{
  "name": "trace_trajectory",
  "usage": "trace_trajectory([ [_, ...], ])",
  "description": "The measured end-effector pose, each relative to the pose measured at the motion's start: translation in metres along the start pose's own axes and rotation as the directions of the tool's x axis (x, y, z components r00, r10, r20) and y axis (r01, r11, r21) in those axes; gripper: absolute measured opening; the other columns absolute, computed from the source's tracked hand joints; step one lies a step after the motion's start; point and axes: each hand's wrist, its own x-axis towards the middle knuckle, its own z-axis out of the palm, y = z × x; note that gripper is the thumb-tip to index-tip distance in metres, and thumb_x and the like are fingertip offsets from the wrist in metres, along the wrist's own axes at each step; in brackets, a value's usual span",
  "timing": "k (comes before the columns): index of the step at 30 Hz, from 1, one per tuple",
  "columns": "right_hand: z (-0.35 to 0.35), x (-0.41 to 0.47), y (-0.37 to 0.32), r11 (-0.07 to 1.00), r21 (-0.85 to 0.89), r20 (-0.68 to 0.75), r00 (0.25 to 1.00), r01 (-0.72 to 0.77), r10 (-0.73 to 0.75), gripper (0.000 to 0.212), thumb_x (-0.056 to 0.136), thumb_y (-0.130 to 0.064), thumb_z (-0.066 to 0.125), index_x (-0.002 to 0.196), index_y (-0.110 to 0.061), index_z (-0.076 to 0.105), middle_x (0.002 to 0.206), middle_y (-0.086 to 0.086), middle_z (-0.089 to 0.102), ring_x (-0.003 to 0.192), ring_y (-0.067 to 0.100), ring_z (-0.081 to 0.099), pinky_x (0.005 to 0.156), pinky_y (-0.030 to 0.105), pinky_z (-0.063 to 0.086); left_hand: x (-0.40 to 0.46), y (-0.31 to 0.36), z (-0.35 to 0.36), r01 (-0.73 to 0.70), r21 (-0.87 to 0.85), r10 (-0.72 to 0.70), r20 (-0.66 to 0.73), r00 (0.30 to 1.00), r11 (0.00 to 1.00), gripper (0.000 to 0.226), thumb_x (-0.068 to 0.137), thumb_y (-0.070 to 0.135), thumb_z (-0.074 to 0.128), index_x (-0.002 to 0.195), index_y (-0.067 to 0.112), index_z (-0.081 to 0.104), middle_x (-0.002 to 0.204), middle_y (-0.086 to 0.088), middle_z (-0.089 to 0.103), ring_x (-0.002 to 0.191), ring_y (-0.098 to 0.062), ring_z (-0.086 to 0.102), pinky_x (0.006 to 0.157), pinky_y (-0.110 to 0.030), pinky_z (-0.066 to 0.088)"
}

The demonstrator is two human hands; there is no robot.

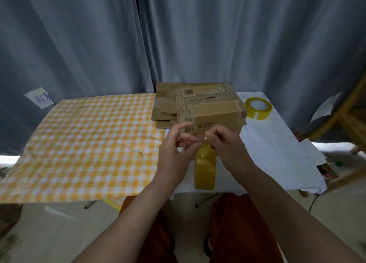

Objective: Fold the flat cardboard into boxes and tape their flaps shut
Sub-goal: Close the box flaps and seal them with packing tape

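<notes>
Both hands up in front of the folded cardboard box (212,112), right at the near edge of the white cloth (277,149). Left hand (176,153) raised with fingers loosely curled and partly spread, index tip close to the box's near face, whether touching it cannot be told. Right hand (223,141) just beside it, fingers bunched and pressed together, pinching the free end of the yellow tape roll (205,169), which hangs on edge between the two wrists, below the hands. Box sitting upright on the cloth, top flaps closed, torn strips and a barcode label across the lid, brown tape on its near upper face. Behind and left of it, touching, a stack of flat cardboard (164,108), straddling the seam between white cloth and yellow checked tablecloth (85,143). Second tape roll (258,108) lying flat on the white cloth, to the right of the box and apart from it. Small handwritten note (39,98) stuck on the grey curtain (99,44) at far left. Wooden frame (344,120) leaning in at the right edge. Rust-coloured trousers (237,223) below, between the forearms.
</notes>
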Motion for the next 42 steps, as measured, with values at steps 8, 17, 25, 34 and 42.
trace_trajectory([
  [8,-0.007,-0.002,-0.001,0.995,-0.058,-0.077,0.994,-0.077,0.073,0.02,0.092,-0.01,0.053,0.074,-0.004,0.055,0.065,0.0,0.049,0.06,0.008,0.044,0.055,0.015,0.035,0.003,0.002,0.019,-0.195,0.497,0.229,-0.007,0.973,0.845,0.01,0.078,0.025,0.076,0.087,0.02,0.077,0.077,0.002,0.066,0.075,-0.009,0.05,0.067,-0.02,0.038],
  [17,-0.045,0.001,0.014,0.845,-0.507,-0.219,0.973,-0.172,0.066,0.033,0.086,-0.032,0.064,0.058,-0.019,0.052,0.061,-0.008,0.05,0.065,0.011,0.048,0.058,0.025,0.032,0.016,0.012,0.06,-0.241,0.686,0.188,0.153,0.97,0.686,0.012,0.082,0.024,0.073,0.08,0.012,0.074,0.081,-0.006,0.059,0.085,-0.029,0.051,0.075,-0.038,0.039],
  [25,-0.079,-0.008,0.038,0.773,-0.633,-0.084,0.988,0.048,-0.13,0.029,0.09,-0.009,0.055,0.118,-0.013,0.062,0.105,0.012,0.058,0.099,0.03,0.052,0.082,0.04,0.044,0.031,0.015,0.093,-0.267,0.645,0.143,0.239,0.96,0.716,0.013,0.083,0.024,0.071,0.082,0.012,0.075,0.081,-0.008,0.06,0.085,-0.029,0.052,0.075,-0.041,0.04],
  [34,-0.107,-0.004,0.061,0.769,-0.637,-0.073,0.997,-0.042,-0.006,0.029,0.091,-0.021,0.058,0.119,-0.016,0.061,0.11,0.004,0.064,0.101,0.021,0.056,0.087,0.032,0.043,0.042,0.011,0.132,-0.29,0.633,0.104,0.314,0.944,0.718,0.018,0.086,0.035,0.065,0.092,0.021,0.077,0.084,-0.004,0.061,0.087,-0.022,0.054,0.077,-0.033,0.031],
  [42,-0.149,0.03,0.067,0.718,-0.683,-0.196,0.981,-0.133,-0.005,0.018,0.09,-0.011,0.056,0.09,-0.012,0.074,0.095,0.007,0.071,0.087,0.023,0.062,0.081,0.035,0.049,0.061,0.009,0.161,-0.255,0.588,0.09,0.295,0.951,0.768,0.031,0.088,0.021,0.063,0.119,0.02,0.062,0.103,-0.002,0.065,0.1,-0.022,0.055,0.074,-0.028,0.037],
])
